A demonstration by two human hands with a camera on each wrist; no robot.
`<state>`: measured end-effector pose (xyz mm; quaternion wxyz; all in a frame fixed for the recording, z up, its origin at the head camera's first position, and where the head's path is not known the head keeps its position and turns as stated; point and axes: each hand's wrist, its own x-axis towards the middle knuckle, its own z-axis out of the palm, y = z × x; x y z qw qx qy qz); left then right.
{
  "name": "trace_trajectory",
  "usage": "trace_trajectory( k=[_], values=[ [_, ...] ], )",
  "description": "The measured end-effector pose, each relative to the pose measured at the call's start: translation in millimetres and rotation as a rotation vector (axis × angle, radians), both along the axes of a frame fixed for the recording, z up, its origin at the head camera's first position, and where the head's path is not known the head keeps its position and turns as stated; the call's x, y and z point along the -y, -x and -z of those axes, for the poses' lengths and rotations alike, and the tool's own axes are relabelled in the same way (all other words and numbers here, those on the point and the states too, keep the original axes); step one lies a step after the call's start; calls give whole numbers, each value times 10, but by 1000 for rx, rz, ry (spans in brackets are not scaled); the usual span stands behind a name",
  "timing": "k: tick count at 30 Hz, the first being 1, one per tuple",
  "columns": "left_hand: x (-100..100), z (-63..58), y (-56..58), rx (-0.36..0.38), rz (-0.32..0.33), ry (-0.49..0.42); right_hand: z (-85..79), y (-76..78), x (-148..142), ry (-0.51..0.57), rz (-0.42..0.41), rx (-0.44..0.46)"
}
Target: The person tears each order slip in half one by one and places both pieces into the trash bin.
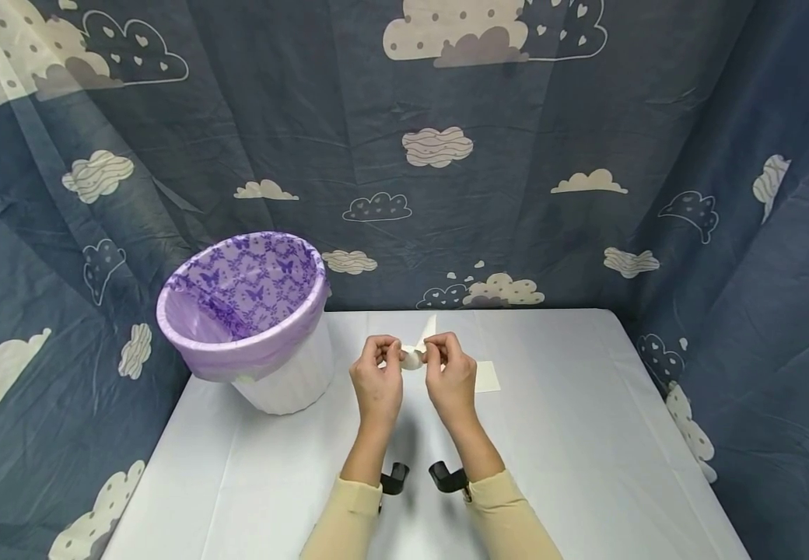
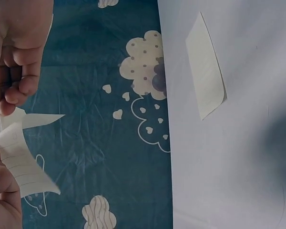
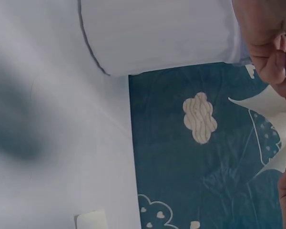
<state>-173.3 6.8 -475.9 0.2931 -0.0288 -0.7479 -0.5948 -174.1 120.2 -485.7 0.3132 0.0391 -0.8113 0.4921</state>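
Observation:
Above the middle of the table, my left hand (image 1: pixel 379 379) and right hand (image 1: pixel 450 381) pinch a piece of cream lined paper (image 1: pixel 412 358) between thumbs and fingers. Seen from the left wrist, this paper (image 2: pixel 25 164) bends and splits into a broad part and a narrow pointed strip. The right hand (image 2: pixel 19 52) appears at the top there and the left hand (image 2: pixel 4 198) at the bottom. In the right wrist view the paper (image 3: pixel 271 107) is curved and partly cut off by the frame edge. Another cream sheet (image 1: pixel 488 377) lies flat beside the right hand.
To the left stands a white bin (image 1: pixel 288 381) with a purple butterfly-patterned liner (image 1: pixel 257 358) folded over its rim. The table (image 1: pixel 586 435) has a white cover. A dark blue cloud-print curtain (image 1: pixel 348 101) hangs behind and at both sides.

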Motion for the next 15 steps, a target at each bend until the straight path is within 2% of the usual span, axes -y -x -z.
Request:
trace_trajectory(
  k=[15],
  values=[
    [87, -27, 19, 16, -30, -11, 19, -3, -69, 15, 8, 25]
  ],
)
